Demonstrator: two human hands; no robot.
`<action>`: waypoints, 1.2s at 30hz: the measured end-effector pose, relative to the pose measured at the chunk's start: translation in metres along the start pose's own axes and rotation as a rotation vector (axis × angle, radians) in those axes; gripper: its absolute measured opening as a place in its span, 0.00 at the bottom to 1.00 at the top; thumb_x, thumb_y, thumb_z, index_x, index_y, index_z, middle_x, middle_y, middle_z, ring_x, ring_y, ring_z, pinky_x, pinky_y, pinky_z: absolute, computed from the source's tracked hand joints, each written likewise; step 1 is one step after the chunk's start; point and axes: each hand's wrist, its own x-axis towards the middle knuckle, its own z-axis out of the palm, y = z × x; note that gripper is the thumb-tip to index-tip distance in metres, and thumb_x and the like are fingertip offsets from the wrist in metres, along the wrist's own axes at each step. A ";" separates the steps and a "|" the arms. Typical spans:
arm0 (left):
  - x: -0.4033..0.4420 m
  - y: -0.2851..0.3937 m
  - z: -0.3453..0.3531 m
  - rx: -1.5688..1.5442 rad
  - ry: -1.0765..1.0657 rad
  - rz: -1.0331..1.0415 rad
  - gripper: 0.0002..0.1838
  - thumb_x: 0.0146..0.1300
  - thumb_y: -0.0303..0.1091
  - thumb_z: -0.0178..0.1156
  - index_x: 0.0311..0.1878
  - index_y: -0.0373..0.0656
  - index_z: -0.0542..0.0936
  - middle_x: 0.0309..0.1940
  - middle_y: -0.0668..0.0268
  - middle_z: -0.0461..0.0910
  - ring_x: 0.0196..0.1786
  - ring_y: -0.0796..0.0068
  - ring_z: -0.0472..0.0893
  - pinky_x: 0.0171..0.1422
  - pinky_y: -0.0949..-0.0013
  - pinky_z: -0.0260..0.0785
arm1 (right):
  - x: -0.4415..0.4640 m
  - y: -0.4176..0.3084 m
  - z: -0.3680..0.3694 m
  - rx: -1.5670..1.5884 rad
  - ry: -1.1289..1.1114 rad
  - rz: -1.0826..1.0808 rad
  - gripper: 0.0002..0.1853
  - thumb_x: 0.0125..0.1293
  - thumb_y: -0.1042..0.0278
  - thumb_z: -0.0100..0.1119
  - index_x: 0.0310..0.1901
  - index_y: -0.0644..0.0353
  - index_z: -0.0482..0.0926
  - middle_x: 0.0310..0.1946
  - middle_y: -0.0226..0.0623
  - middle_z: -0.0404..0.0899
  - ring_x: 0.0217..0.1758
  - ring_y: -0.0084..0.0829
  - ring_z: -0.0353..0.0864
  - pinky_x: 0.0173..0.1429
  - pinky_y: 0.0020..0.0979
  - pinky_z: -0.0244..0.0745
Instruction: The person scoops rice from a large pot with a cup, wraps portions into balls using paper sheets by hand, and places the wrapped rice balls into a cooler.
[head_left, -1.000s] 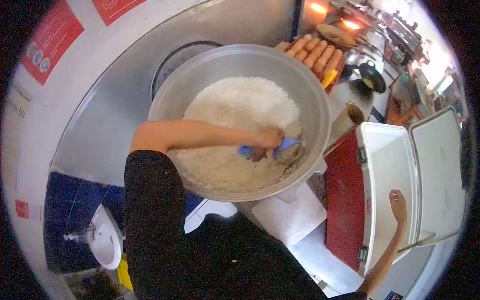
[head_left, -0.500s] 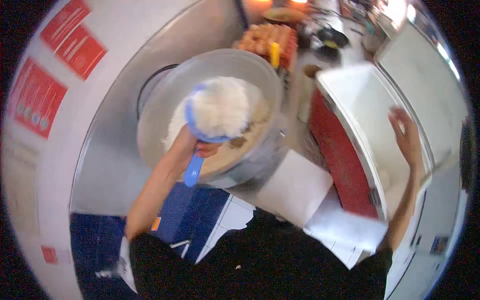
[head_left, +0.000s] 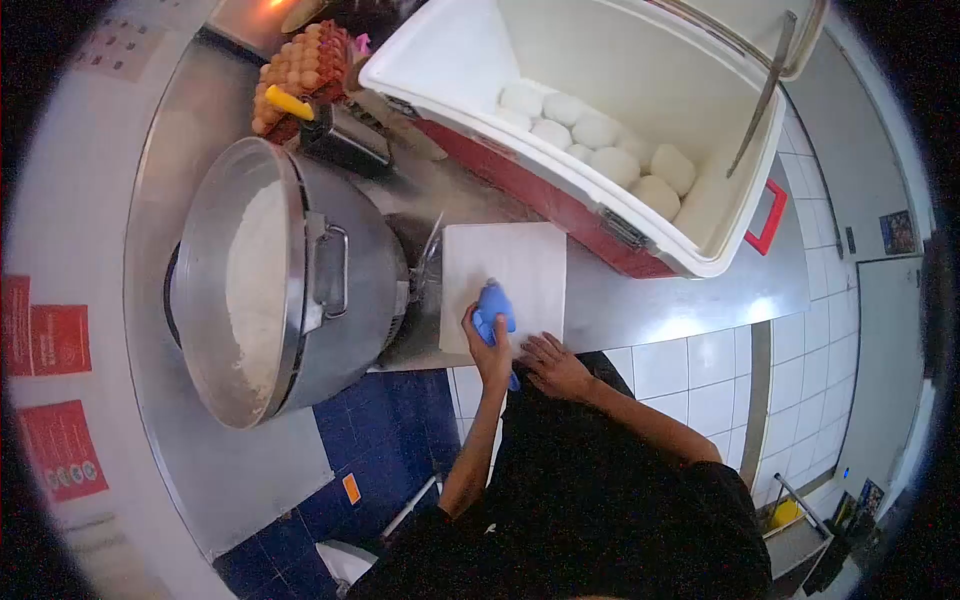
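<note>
One blue scoop (head_left: pixel 494 308) is shifting from the pot (head_left: pixel 355 355) to the board's (head_left: pixel 520 245) front edge, work following. Left hand (head_left: pixel 488 352) fingers are grasping it; right hand (head_left: pixel 557 370) is lying alongside, released.

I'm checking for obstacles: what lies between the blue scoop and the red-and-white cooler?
Between the blue scoop and the cooler, the head view shows bare white board, then a strip of metal counter.
</note>
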 end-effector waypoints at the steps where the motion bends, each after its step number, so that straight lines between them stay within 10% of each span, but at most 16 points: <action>1: 0.000 0.007 0.007 0.431 0.142 0.260 0.31 0.65 0.50 0.60 0.64 0.41 0.66 0.38 0.60 0.78 0.29 0.61 0.80 0.34 0.59 0.75 | -0.003 0.004 0.006 -0.040 0.001 0.045 0.22 0.60 0.61 0.61 0.55 0.61 0.76 0.61 0.43 0.71 0.72 0.39 0.63 0.78 0.50 0.49; 3: 0.001 0.022 0.004 0.902 -0.312 0.296 0.38 0.61 0.45 0.66 0.70 0.44 0.61 0.47 0.51 0.80 0.42 0.46 0.83 0.45 0.51 0.76 | -0.010 0.015 0.022 -0.031 -0.072 0.037 0.24 0.60 0.61 0.62 0.57 0.62 0.74 0.63 0.43 0.71 0.73 0.40 0.62 0.79 0.49 0.49; 11: 0.040 0.009 0.013 0.971 -0.393 0.143 0.39 0.59 0.56 0.64 0.68 0.51 0.61 0.43 0.45 0.82 0.41 0.41 0.83 0.45 0.46 0.75 | -0.008 0.020 0.030 -0.020 0.134 0.036 0.19 0.59 0.74 0.57 0.53 0.65 0.77 0.60 0.42 0.75 0.67 0.40 0.71 0.73 0.42 0.64; 21: 0.016 0.017 -0.005 0.588 -0.231 0.261 0.21 0.59 0.42 0.67 0.56 0.49 0.79 0.45 0.56 0.84 0.45 0.50 0.84 0.48 0.54 0.76 | -0.020 0.016 0.011 0.044 0.087 0.219 0.20 0.56 0.76 0.56 0.53 0.66 0.77 0.59 0.45 0.75 0.64 0.43 0.73 0.66 0.39 0.72; 31: 0.005 0.016 -0.003 0.469 -0.027 0.235 0.23 0.60 0.41 0.67 0.58 0.51 0.76 0.40 0.53 0.84 0.40 0.49 0.84 0.43 0.54 0.75 | -0.013 0.020 -0.019 0.140 0.076 0.201 0.12 0.58 0.75 0.57 0.44 0.63 0.80 0.45 0.45 0.82 0.52 0.44 0.81 0.56 0.41 0.78; 36: 0.001 0.087 -0.014 0.202 -0.024 -0.026 0.22 0.64 0.39 0.66 0.58 0.44 0.75 0.40 0.58 0.83 0.41 0.68 0.83 0.44 0.64 0.74 | -0.008 0.011 -0.030 0.140 0.112 0.247 0.15 0.54 0.76 0.57 0.46 0.62 0.76 0.45 0.48 0.79 0.49 0.50 0.79 0.54 0.45 0.75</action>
